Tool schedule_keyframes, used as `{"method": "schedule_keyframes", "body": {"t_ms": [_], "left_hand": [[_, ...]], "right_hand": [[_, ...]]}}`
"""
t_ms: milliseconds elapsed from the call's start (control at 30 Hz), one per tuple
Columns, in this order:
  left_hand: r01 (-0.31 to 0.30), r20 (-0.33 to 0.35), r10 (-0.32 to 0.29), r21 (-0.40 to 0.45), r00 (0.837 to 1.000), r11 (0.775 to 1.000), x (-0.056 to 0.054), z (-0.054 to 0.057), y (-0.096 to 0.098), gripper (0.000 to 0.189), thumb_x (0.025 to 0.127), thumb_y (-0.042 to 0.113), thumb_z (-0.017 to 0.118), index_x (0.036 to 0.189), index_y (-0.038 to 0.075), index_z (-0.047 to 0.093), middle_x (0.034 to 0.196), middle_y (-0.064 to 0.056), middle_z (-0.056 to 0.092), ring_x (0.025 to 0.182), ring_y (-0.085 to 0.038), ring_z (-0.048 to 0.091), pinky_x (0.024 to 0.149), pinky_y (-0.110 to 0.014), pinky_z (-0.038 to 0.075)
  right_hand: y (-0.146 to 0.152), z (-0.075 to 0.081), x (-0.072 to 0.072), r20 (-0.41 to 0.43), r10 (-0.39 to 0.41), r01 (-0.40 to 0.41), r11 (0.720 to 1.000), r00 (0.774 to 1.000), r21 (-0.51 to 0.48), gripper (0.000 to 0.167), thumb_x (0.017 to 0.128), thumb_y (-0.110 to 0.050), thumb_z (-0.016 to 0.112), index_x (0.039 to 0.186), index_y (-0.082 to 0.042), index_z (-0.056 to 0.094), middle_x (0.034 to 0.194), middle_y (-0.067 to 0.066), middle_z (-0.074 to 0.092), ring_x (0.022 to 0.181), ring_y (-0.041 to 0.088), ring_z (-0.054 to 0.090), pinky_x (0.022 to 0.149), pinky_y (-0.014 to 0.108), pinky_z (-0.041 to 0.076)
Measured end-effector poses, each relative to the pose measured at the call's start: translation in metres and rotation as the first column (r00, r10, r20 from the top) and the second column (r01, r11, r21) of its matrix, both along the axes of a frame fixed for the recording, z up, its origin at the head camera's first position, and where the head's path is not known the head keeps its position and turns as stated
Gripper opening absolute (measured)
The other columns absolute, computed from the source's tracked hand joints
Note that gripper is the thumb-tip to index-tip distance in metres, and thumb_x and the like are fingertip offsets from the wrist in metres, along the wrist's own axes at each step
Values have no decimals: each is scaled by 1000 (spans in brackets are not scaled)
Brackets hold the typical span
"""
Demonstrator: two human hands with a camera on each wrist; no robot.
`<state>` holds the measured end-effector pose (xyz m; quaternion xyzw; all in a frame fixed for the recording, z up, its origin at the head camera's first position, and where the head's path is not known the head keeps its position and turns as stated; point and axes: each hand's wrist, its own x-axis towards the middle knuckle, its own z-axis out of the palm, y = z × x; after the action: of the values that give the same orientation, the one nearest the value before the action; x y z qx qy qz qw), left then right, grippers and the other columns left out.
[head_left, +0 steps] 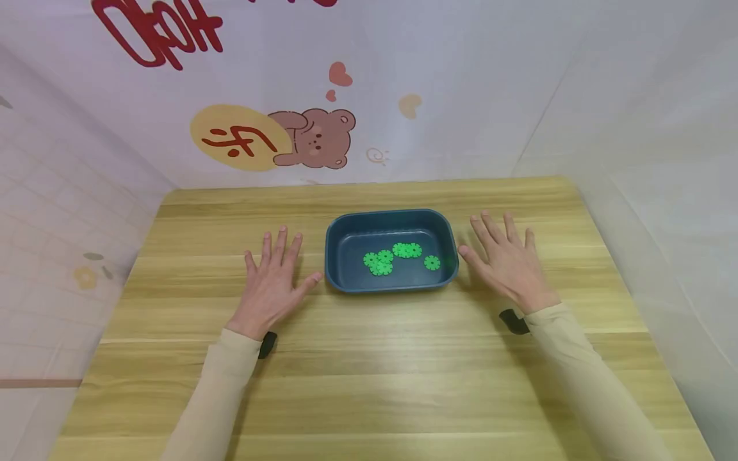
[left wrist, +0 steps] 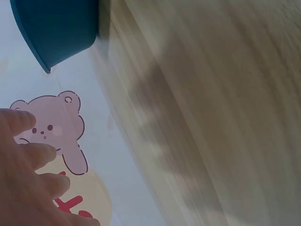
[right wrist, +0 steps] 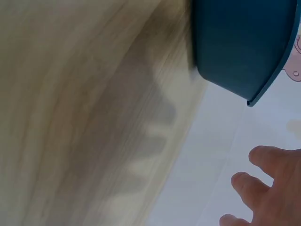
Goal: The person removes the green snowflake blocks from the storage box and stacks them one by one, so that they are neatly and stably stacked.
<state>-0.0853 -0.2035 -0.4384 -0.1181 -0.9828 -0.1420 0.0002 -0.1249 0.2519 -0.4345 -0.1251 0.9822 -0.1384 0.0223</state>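
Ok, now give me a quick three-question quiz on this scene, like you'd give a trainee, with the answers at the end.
1. Multiple choice: what colour are the discs in the bin?
A) Red
B) Green
C) Yellow

2. True or false: the bin stands between the left hand and the right hand.

3. Fill in the blank: the lone disc, lying apart from the others, is nearer the person's ____ hand.

Key:
1. B
2. True
3. right
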Motion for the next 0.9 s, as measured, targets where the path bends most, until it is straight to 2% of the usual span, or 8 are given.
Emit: {"method": "schedule_keyframes", "body": {"t_ms": [267, 467, 667, 900], "left_hand": [[26, -6, -26, 45, 1000, 999, 1, 5, 11, 93, 100, 71, 43, 167, 11, 20, 172, -18, 9, 158, -42, 1, 114, -81, 6], [46, 10, -47, 59, 999, 997, 0, 4, 22, 94, 100, 72, 44, 167, 10, 21, 173, -15, 9, 158, -41, 1, 116, -79, 8], [72, 26, -74, 64, 997, 995, 0, 2, 31, 95, 100, 72, 44, 167, 9, 19, 174, -13, 8, 158, -41, 3, 117, -77, 8], [99, 29, -101, 63, 994, 993, 0, 0, 39, 95, 99, 74, 42, 168, 14, 17, 173, -12, 11, 159, -38, 5, 118, -75, 10]], "right_hand": [[-6, 7, 3, -67, 29, -33, 998, 997, -59, 77, 106, -63, 35, 166, -15, 26, 172, 9, 19, 156, 46, 7, 114, 81, 5], [-16, 17, 8, -114, 53, -66, 991, 992, -113, 76, 106, -63, 37, 165, -15, 30, 171, 7, 24, 157, 41, 11, 116, 77, 9], [-32, 27, 14, -143, 111, -134, 977, 984, -164, 73, 106, -59, 43, 163, -14, 35, 169, 6, 28, 157, 39, 16, 118, 74, 11], [-50, 32, 14, -172, 194, -229, 950, 966, -211, 70, 105, -54, 50, 161, -13, 40, 167, 7, 35, 157, 34, 19, 120, 70, 16]]}}
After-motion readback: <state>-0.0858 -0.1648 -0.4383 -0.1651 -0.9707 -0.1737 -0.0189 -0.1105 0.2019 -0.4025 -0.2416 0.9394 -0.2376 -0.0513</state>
